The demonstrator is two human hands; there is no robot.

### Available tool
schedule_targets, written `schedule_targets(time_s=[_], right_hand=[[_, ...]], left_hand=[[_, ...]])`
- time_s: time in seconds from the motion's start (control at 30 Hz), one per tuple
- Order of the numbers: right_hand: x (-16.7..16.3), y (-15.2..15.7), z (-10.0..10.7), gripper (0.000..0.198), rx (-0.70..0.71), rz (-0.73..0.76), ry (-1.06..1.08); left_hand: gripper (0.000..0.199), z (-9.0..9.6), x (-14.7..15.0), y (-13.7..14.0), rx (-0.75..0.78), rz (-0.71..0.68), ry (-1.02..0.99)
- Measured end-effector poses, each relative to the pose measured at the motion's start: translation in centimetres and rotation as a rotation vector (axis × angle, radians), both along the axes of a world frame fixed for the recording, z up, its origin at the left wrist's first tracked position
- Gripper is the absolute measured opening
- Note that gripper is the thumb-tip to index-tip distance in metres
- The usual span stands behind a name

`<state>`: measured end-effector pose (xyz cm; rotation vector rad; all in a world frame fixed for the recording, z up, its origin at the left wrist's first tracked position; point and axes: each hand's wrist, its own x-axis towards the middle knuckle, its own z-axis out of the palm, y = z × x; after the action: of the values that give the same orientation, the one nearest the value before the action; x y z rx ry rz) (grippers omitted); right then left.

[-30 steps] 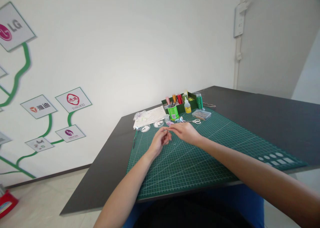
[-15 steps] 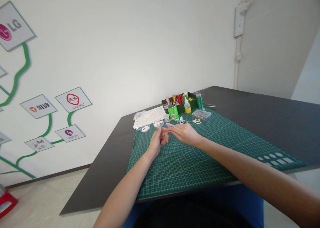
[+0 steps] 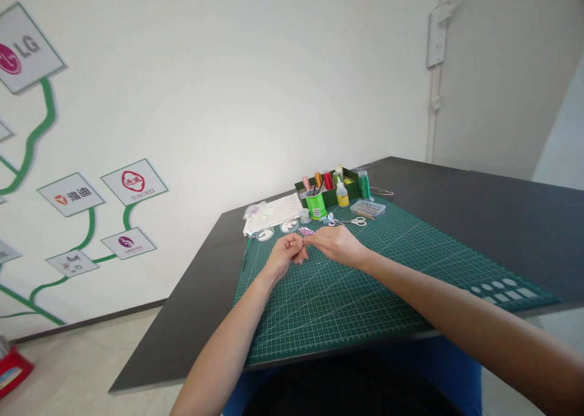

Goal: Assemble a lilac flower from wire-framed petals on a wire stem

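My left hand (image 3: 286, 252) is closed in a pinch over the cutting mat, fingers curled. My right hand (image 3: 336, 244) is closed from the other side, its fingertips meeting those of the left. What the two pinch between them is too small to make out. Just beyond the fingertips shows a small pink-purple and white piece (image 3: 306, 231); which hand it belongs to, if either, I cannot tell. White-handled scissors (image 3: 358, 221) lie past the right hand, beside a small pale blue piece (image 3: 327, 219). Two shallow round dishes (image 3: 265, 234) with white bits are beyond the left hand.
A green gridded cutting mat (image 3: 347, 300) covers part of the dark table (image 3: 182, 318). At the back stand a green can (image 3: 316, 204) of tools, a glue bottle (image 3: 342, 195), a green box (image 3: 353, 179) of thread spools, a clear case (image 3: 367, 208) and a white textured sheet (image 3: 276, 212).
My left thumb, raised before, has folded down and the left fingers have curled toward the right fingertips. The pink-purple piece has shifted slightly and shows more white.
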<state>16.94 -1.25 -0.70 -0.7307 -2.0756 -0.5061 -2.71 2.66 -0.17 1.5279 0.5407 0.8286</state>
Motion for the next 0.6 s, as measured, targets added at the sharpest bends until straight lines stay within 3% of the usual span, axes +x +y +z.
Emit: schedule_targets(time_s=[0.13,0.4,0.5,0.6], right_hand=[[0.1,0.1,0.0,0.03,0.036,-0.004,-0.04],[-0.1,-0.1,0.3,0.034,-0.014,0.063,0.059],[-0.4,-0.5,0.7,0.031,-0.1,0.098,0.159],[-0.5,-0.9,1.6,0.031,-0.276,0.099,0.273]], left_hand=[[0.043,0.5,-0.5,0.3,0.003,-0.051,0.045],[0.043,1.4,-0.6,0.2,0.137,0.02,0.063],[0.045,2.0,-1.1,0.6,0.188,0.077,0.063],[0.046,2.6,-1.9,1.4,0.231,0.137,0.107]])
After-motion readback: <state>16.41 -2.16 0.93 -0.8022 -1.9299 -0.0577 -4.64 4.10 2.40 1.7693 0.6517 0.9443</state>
